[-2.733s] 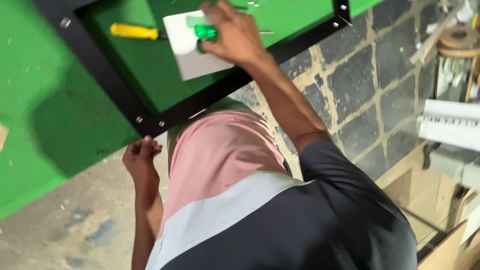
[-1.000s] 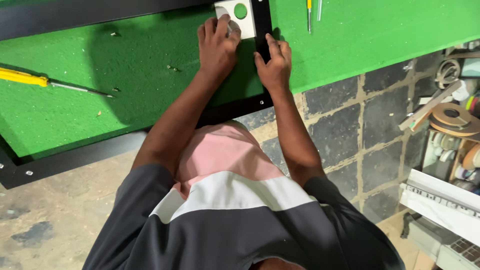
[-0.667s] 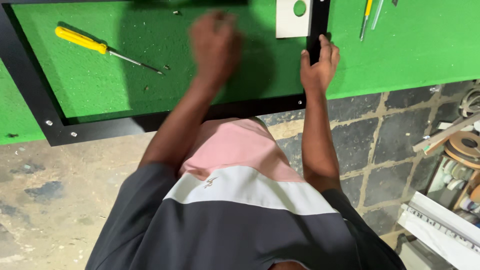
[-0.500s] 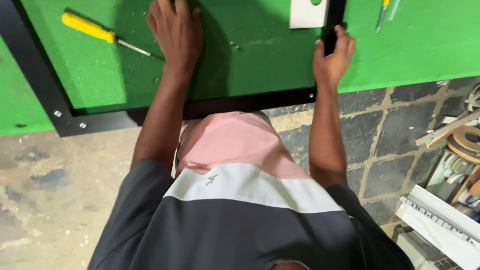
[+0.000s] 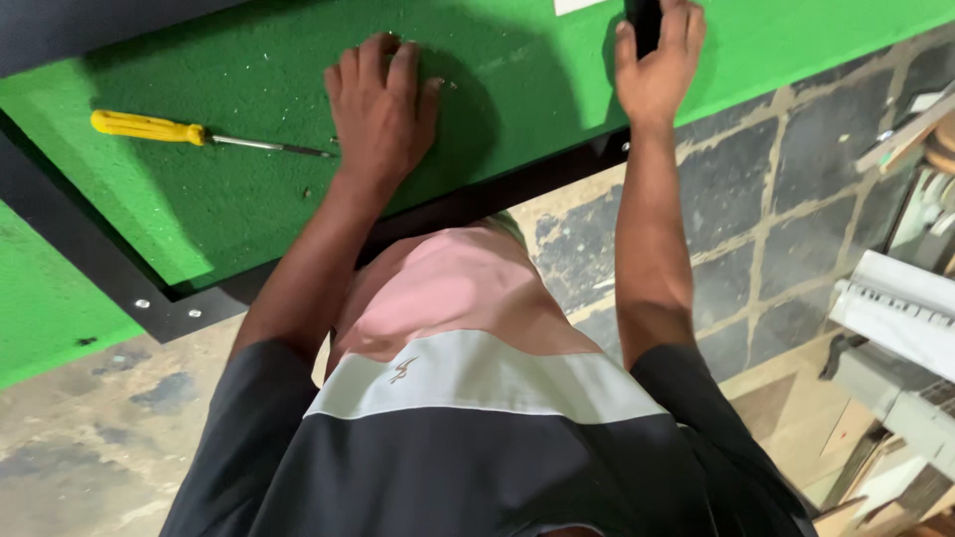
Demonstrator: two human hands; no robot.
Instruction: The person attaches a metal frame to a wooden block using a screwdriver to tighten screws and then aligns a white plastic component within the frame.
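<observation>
Head view: green tabletop (image 5: 249,209) carries black frame (image 5: 90,259) along its near edge. Left hand (image 5: 383,114) lies flat, fingers together, beside yellow-handled screwdriver (image 5: 199,134). Right hand (image 5: 657,70) fingers clamped on frame's upright bar (image 5: 645,20).

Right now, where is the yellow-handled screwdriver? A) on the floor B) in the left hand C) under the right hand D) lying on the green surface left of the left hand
D: the screwdriver lies on the green surface, its tip beside the flat left hand.
</observation>
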